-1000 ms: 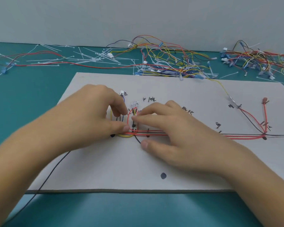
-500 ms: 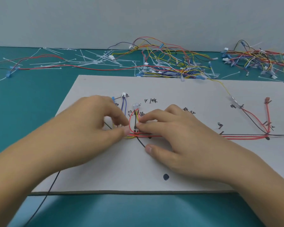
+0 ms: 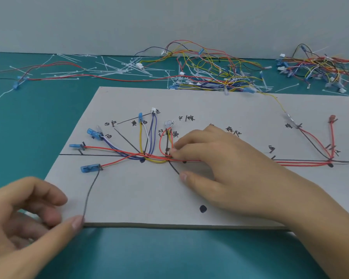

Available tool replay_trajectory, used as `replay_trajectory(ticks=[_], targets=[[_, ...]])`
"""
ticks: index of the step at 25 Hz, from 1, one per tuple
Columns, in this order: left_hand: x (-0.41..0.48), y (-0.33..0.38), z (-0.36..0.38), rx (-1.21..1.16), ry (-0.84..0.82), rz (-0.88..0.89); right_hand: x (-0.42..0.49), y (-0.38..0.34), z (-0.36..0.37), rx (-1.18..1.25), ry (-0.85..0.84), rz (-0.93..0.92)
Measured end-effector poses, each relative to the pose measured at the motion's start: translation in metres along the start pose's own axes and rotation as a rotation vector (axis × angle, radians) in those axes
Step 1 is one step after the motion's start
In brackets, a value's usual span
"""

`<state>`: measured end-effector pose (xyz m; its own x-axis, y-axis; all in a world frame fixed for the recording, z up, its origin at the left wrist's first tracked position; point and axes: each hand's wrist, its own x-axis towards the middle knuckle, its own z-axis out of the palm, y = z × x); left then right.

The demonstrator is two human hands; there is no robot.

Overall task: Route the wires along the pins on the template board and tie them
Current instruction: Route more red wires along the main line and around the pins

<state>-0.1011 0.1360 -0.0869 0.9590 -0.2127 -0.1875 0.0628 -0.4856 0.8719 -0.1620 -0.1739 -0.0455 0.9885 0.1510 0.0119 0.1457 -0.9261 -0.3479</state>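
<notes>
fingertips (image 3: 174, 151) of the right hand (image 3: 220, 172) press the red wire bundle (image 3: 157, 158) flat mid template board (image 3: 149, 210), thumb planted nearer. left hand (image 3: 28, 214) near-left, loosely curled, thumb touching the black wire (image 3: 90, 190); can't tell if pinched. suggest pinning hard, drawing black slack gently, then tying.

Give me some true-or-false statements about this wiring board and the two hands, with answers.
1. The right hand has fingertips on the red wires near the middle of the template board. True.
2. The left hand works beside it on the same bundle. False: it is at the board's near left corner, thumb touching a dark wire.
3. White cable ties lie on the green table behind the board. True.
4. The blue connectors sit at the board's right end. False: they are on its left side.
</notes>
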Motion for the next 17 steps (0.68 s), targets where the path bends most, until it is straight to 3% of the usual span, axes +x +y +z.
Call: replay_trajectory(ticks=[5, 10, 12, 15, 17], targets=[[-0.020, 0.014, 0.016, 0.048, -0.013, 0.163, -0.003, -0.001, 0.000, 0.009, -0.006, 0.015], [-0.019, 0.030, 0.022, -0.143, -0.171, 0.201, -0.003, 0.001, 0.001, 0.021, -0.009, 0.007], [-0.017, 0.044, 0.017, -0.010, -0.275, 0.289, -0.002, 0.003, 0.002, 0.070, 0.019, -0.005], [-0.009, 0.063, 0.021, 0.322, -0.199, 0.461, -0.002, 0.004, 0.000, 0.269, 0.146, -0.010], [-0.001, 0.074, 0.025, 0.402, -0.227, 0.565, -0.001, 0.003, -0.002, 0.359, 0.249, -0.014]])
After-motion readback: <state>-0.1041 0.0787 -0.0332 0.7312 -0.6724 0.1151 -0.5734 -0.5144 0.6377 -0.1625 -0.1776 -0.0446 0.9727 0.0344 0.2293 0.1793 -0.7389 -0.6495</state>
